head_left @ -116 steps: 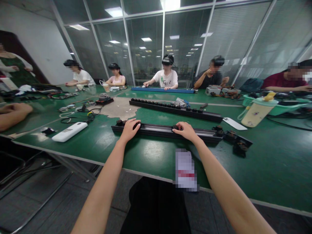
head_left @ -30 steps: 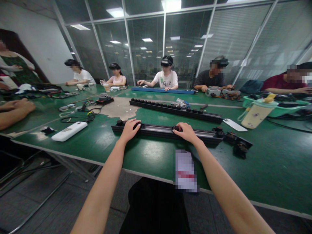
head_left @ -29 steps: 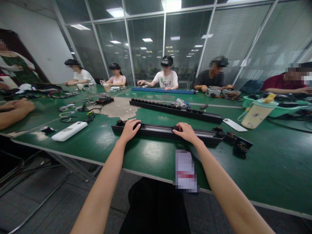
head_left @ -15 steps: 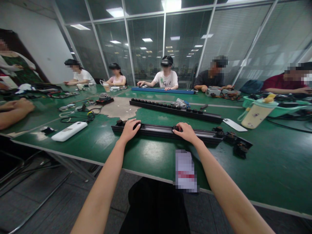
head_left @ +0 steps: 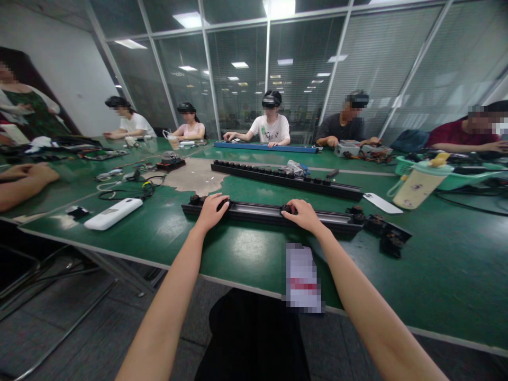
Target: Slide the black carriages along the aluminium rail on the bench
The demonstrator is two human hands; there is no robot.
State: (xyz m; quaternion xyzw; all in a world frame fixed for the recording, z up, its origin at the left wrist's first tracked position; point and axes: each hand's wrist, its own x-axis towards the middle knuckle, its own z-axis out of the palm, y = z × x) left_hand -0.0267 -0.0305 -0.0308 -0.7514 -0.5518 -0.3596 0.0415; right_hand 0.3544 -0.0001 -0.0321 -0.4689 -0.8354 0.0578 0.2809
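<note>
A long black rail (head_left: 257, 212) lies across the green table (head_left: 246, 248) in front of me. My left hand (head_left: 212, 210) rests on its left part, fingers curled over a small black part seated in the rail. My right hand (head_left: 304, 214) rests near the rail's middle, fingertips on another small black part. Several loose black parts (head_left: 387, 235) lie at the rail's right end.
A second black rail (head_left: 286, 179) lies farther back, a blue one (head_left: 265, 146) beyond it. A white remote-like device (head_left: 113, 214) and cables (head_left: 130, 188) are at left, a cream jug (head_left: 416, 185) at right. Several people sit around the table; another person's hand (head_left: 27, 174) rests at far left.
My hands have stayed in the same place on the rail. Only people across the table have shifted slightly.
</note>
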